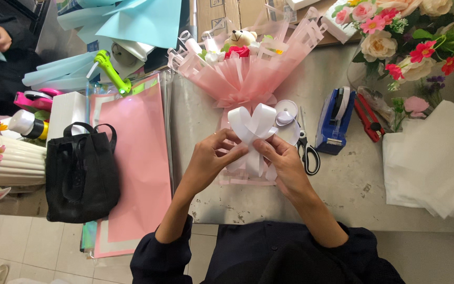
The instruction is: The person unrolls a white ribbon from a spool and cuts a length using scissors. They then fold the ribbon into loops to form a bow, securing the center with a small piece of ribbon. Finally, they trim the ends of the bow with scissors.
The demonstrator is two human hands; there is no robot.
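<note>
I am seeing the left hand (209, 158) and right hand (282, 160) each pinching the white ribbon bow (251, 125) in a narrow grip, lying on the pink bouquet (248, 73) mid grey worktop (342, 184) (scuffed). Beyond, scissors (307, 150), a blue tape dispenser (334, 120), pink paper sheets (140, 158) and a black bag (81, 173) are resting over pale floor tiles (32, 247).

A brown cardboard box (227, 14) stands at the far edge of the bench (342, 184), behind the pink wrapping; its flat front face carries small dark printed symbols. Just right of it, near the far right corner, a white box (301, 4) with a light printed face lies tilted, cut off by the frame. No screens or signs show.
</note>
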